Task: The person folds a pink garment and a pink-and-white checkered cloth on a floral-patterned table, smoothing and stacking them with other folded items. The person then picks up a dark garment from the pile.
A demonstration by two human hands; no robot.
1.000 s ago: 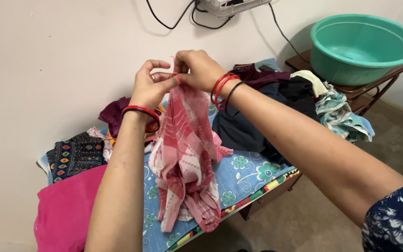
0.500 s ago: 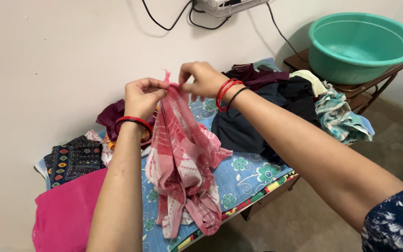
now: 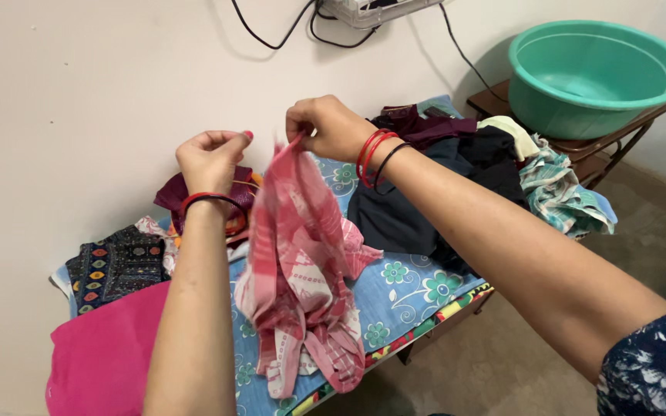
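I see the right hand (image 3: 331, 127) fingers pinching the top edge of the red-and-white checked cotton cloth (image 3: 298, 262), left hand (image 3: 210, 158) fingers curled shut just beside it, cloth hanging bunched over the blue floral-covered tabletop (image 3: 410, 289), so I judge folding barely begun.

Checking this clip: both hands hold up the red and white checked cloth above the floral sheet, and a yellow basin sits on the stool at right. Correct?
Not quite. In the head view the basin on the stool is green, not yellow. Otherwise right: left hand and right hand hold up the red and white checked cloth above the floral sheet.
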